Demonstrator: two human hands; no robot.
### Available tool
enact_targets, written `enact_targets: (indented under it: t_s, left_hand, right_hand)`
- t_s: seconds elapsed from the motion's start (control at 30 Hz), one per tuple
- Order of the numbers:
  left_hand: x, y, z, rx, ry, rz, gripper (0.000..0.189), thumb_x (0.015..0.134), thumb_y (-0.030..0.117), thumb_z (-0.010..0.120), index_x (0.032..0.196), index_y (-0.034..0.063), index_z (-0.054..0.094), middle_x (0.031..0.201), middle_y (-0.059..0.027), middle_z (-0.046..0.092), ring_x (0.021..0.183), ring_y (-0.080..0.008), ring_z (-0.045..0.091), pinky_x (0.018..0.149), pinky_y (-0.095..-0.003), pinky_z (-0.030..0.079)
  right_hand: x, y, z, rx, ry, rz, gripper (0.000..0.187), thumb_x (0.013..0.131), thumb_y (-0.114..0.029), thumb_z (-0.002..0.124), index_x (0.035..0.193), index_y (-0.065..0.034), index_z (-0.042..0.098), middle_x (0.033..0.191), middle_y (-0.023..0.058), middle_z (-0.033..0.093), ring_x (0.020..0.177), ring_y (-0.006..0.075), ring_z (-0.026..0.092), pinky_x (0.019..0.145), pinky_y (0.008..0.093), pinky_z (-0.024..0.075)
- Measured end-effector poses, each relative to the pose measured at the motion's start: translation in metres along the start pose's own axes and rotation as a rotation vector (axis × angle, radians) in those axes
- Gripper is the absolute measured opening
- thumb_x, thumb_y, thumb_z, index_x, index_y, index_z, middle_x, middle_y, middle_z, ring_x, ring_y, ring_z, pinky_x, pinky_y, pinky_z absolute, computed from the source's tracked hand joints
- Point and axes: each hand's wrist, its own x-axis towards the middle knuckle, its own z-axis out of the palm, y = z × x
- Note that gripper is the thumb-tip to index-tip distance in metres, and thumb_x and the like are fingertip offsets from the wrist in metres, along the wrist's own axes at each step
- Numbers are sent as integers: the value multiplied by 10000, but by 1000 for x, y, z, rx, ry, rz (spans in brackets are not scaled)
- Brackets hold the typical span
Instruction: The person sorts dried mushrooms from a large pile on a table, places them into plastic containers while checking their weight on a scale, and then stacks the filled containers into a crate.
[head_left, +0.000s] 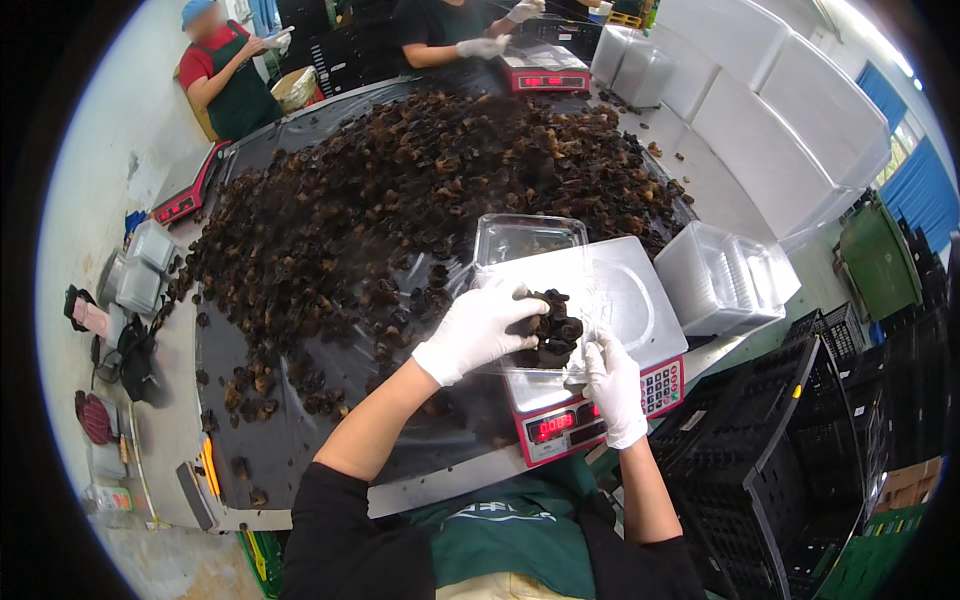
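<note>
In a white glove, my left hand (484, 328) has its fingers curled round the side of a clump of dark wood ear mushrooms (556, 334). The clump lies in a clear plastic tray (517, 369) over the steel platform of a red-rimmed digital scale (645, 300). My right hand (617, 386), also gloved, pinches the tray's near right edge above the lit display and keypad. An open clear lid or tray (531, 219) with a few small crumbs lies beyond the scale's far left corner. A large heap of loose mushrooms (420, 180) spreads across the black sheeting past my hands.
Stacked clear trays (720, 281) stand right of the scale. Black plastic crates (772, 465) fill the floor at right. An orange-handled tool (210, 465) lies near the table's left edge. Two other scales (545, 71) sit at the far sides, with co-workers (232, 71) behind the table.
</note>
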Motion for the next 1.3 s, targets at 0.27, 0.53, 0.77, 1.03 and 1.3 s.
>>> enact_targets:
  t_s: [0.27,0.53,0.77,1.03,1.3]
  left_hand:
    - [-3,7,-42,-142,-67,127,657,717,149,791,1345,164,599,1459,-138,467,1309,-326,438,1115,-413,372]
    - [-9,-6,20,21,66,104,687,715,339,821,1348,188,602,1529,-187,375,1419,-415,322,1164,-475,289]
    - [0,20,15,-162,-60,18,738,762,240,786,1446,213,512,1579,-207,283,1482,-384,211,1202,-497,163]
    - [-78,-62,-11,-136,364,-238,417,801,45,730,1211,32,662,1219,-132,652,1144,-266,616,991,-338,468]
    - [-166,-94,46,-7,116,-473,340,744,113,791,1070,49,716,996,-109,640,868,-262,638,775,-341,511]
  right_hand:
    - [-5,7,-15,-65,30,-36,367,1001,-178,576,1283,55,561,828,139,701,550,124,627,522,269,492]
    - [-7,-25,-7,144,-118,142,421,989,-229,581,1269,85,558,1101,274,667,997,385,671,859,409,527]
    - [-6,-5,-16,81,16,111,366,976,-261,612,1189,36,615,990,242,676,900,356,676,784,406,523]
    - [-13,-3,-52,256,136,211,363,1001,-207,574,1261,46,574,905,178,715,625,174,697,617,287,518]
    - [-16,9,-50,151,112,175,338,1006,-199,566,1242,42,582,772,128,679,616,162,689,575,290,509]
